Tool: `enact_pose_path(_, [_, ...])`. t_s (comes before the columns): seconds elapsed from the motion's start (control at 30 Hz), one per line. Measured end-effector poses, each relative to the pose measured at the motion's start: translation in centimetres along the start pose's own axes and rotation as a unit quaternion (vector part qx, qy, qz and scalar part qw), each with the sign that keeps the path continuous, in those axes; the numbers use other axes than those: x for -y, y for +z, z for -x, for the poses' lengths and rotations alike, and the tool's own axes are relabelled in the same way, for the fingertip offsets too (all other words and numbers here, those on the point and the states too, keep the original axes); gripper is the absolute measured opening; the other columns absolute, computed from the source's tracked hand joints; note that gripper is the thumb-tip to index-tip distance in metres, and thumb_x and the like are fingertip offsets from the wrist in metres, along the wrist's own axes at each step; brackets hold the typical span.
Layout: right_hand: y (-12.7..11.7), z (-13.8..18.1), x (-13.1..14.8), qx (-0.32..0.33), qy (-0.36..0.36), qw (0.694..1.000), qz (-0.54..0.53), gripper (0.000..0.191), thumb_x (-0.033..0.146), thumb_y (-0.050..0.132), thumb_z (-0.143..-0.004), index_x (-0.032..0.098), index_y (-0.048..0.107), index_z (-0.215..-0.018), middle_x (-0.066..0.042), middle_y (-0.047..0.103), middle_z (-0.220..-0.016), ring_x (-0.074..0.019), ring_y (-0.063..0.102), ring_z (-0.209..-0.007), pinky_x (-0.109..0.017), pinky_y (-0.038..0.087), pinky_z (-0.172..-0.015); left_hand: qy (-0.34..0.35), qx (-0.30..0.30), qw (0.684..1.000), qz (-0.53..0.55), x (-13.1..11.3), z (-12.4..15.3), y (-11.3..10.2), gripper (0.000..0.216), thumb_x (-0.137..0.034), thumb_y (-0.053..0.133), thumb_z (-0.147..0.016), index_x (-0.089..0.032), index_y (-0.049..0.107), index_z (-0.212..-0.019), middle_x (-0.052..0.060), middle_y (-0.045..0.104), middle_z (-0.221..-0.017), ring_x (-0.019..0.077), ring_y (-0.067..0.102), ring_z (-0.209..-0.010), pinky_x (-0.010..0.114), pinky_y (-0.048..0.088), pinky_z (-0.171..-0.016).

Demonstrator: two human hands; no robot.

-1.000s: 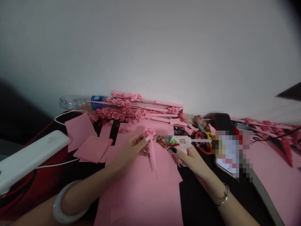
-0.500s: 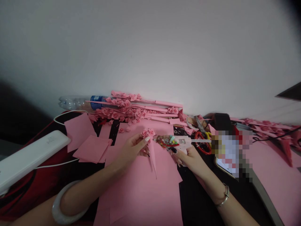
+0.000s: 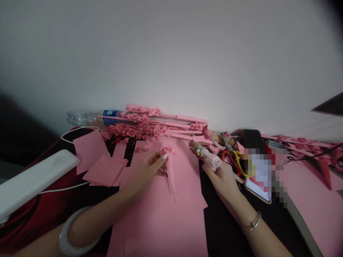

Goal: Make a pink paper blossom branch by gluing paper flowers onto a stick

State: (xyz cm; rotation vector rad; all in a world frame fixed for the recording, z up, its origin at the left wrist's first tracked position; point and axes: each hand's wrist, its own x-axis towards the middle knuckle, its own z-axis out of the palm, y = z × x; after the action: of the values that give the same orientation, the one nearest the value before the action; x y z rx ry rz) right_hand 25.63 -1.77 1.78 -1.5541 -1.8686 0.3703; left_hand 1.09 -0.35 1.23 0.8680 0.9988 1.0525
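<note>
My left hand (image 3: 154, 165) pinches a pink paper flower stem (image 3: 171, 175), a narrow cone with small paper roses (image 3: 166, 150) at its top, its point hanging down over pink paper sheets (image 3: 160, 221). To the right, my right hand (image 3: 223, 178) is closed round a pale glue gun (image 3: 210, 157). The gun's front part is crusted with colourful bits, and its nozzle points up and left, apart from the flower. A glue stick seems to stick out behind the hand.
Finished paper flower stems (image 3: 150, 125) lie along the wall beside a plastic bottle (image 3: 85, 117). Square pink papers (image 3: 105, 170) and a white lamp-like bar (image 3: 40, 182) are at left. Scissors (image 3: 227, 142), yellow-handled pliers (image 3: 239, 164) and a phone (image 3: 258, 190) lie at right.
My right hand has drawn the glue gun away from the flower to the right and turned its nozzle up and left. My left hand has shifted slightly left with the flower.
</note>
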Motion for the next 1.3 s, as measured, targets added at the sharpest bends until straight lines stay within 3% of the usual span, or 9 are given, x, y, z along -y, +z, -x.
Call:
enact_pose_path(0.2, [-0.6, -0.7, -1.8, -0.084, 0.009, 0.980, 0.178, 0.038, 0.027, 0.044, -0.092, 0.013, 0.057, -0.125, -0.018, 0.067, -0.114, -0.0328, 0.063, -0.101, -0.043, 0.051, -0.083, 0.010, -0.001, 1.000, 0.003, 0.1, 0.0, 0.0, 0.024, -0.042, 0.071, -0.080, -0.020, 0.063, -0.082, 0.000, 0.059, -0.072, 0.0129, 0.054, -0.061, 0.026, 0.052, -0.058])
enact_pose_path(0.37, [-0.8, -1.0, -2.4, -0.092, 0.047, 0.951, 0.293, 0.045, 0.024, 0.043, -0.093, 0.006, 0.051, -0.133, -0.023, 0.061, -0.110, -0.0387, 0.060, -0.103, -0.049, 0.051, -0.078, -0.007, 0.019, 1.000, -0.011, 0.2, 0.1, 0.0, 0.027, -0.044, 0.071, -0.079, -0.019, 0.062, -0.084, 0.000, 0.059, -0.074, 0.0129, 0.053, -0.061, 0.028, 0.052, -0.060])
enact_pose_path(0.53, [0.1, -0.5, -2.6, -0.074, 0.082, 0.918, 0.381, 0.047, 0.020, 0.046, -0.091, 0.007, 0.049, -0.136, -0.023, 0.058, -0.109, -0.0397, 0.058, -0.098, -0.049, 0.050, -0.070, 0.013, 0.009, 0.999, -0.041, -0.1, 0.2, 0.1, 0.026, -0.044, 0.070, -0.079, -0.020, 0.060, -0.079, -0.002, 0.053, -0.063, 0.0121, 0.050, -0.055, 0.024, 0.047, -0.052])
enact_pose_path(0.73, [0.0, -0.5, -2.3, -0.144, 0.023, 0.938, 0.315, 0.044, 0.028, 0.055, -0.089, 0.015, 0.053, -0.131, -0.020, 0.055, -0.113, -0.0376, 0.053, -0.100, -0.053, 0.047, -0.076, 0.121, -0.086, 0.987, -0.058, -0.7, -0.2, -0.5, 0.023, -0.040, 0.069, -0.082, -0.021, 0.058, -0.074, -0.002, 0.051, -0.062, 0.0122, 0.045, -0.054, 0.024, 0.041, -0.051])
enact_pose_path(0.87, [0.0, -0.7, -1.4, -0.173, -0.081, 0.965, 0.179, 0.011, 0.020, 0.056, -0.088, 0.019, 0.063, -0.095, -0.012, 0.058, -0.104, -0.0302, 0.055, -0.100, -0.048, 0.046, -0.085, 0.149, -0.127, 0.980, -0.020, -0.8, -0.9, -1.2, 0.023, -0.041, 0.070, -0.081, -0.022, 0.058, -0.077, -0.003, 0.050, -0.062, 0.0117, 0.044, -0.054, 0.024, 0.038, -0.049])
enact_pose_path(0.93, [0.3, -0.8, -0.7, -0.147, -0.108, 0.977, 0.108, 0.010, 0.017, 0.056, -0.088, 0.021, 0.058, -0.078, -0.008, 0.059, -0.094, -0.0250, 0.058, -0.091, -0.041, 0.047, -0.082, 0.125, -0.102, 0.987, -0.015, -0.7, -0.9, -1.2, 0.024, -0.042, 0.071, -0.080, -0.022, 0.059, -0.080, -0.003, 0.050, -0.061, 0.0112, 0.044, -0.052, 0.024, 0.038, -0.048])
enact_pose_path(1.03, [1.2, -0.9, 0.6, -0.076, -0.107, 0.991, 0.032, 0.018, 0.014, 0.056, -0.087, 0.021, 0.051, -0.072, -0.005, 0.059, -0.088, -0.0211, 0.058, -0.083, -0.035, 0.047, -0.076, 0.043, 0.009, 0.998, -0.034, -0.5, -0.6, -0.8, 0.026, -0.044, 0.072, -0.078, -0.021, 0.060, -0.077, -0.004, 0.049, -0.057, 0.0106, 0.043, -0.049, 0.023, 0.036, -0.046])
enact_pose_path(1.13, [2.0, -1.4, 1.7, -0.013, -0.111, 0.994, -0.006, 0.017, 0.011, 0.053, -0.088, 0.021, 0.052, -0.074, -0.006, 0.059, -0.088, -0.0204, 0.059, -0.083, -0.033, 0.047, -0.075, -0.014, 0.120, 0.992, -0.045, -0.3, 0.0, -0.5, 0.031, -0.047, 0.071, -0.079, -0.019, 0.058, -0.073, -0.004, 0.048, -0.056, 0.0093, 0.042, -0.048, 0.022, 0.035, -0.046])
enact_pose_path(1.3, [3.2, -3.9, 3.0, 0.063, -0.137, 0.989, -0.011, 0.014, 0.011, 0.053, -0.090, 0.019, 0.064, -0.090, -0.007, 0.062, -0.091, -0.0195, 0.061, -0.084, -0.031, 0.049, -0.077, -0.069, 0.192, 0.978, 0.035, -0.2, 0.4, -0.7, 0.030, -0.047, 0.075, -0.078, -0.020, 0.063, -0.084, -0.004, 0.051, -0.063, 0.0078, 0.040, -0.048, 0.020, 0.035, -0.045])
